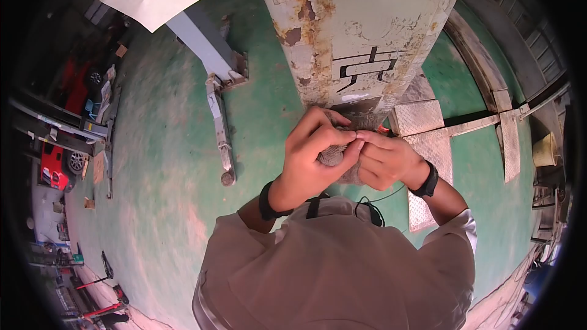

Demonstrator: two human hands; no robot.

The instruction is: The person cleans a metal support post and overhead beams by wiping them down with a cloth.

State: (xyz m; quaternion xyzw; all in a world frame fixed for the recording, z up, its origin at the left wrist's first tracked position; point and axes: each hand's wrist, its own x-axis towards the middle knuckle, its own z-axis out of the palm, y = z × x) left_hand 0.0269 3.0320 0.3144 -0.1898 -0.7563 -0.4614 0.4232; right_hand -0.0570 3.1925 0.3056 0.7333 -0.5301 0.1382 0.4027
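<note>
Both of my hands meet in front of my chest, by the foot of a rusty white post (361,24) with black characters. My left hand (318,150) is closed around a bunched grey knitted cloth (332,156), thumb and index finger pinched together. Fingertip to fingertip with it, my right hand (388,160) is closed too, pinching at the same spot. More grey fabric shows behind and below the fingers. Whether it is a glove or a rag I cannot tell. A black band circles each wrist.
A blue-grey lift column (205,43) with a low arm (220,128) stands on the green floor (165,165) to the left. Metal ramp plates (422,119) lie at the right. A red car (55,165) and tools line the left wall. A bucket (544,150) is at far right.
</note>
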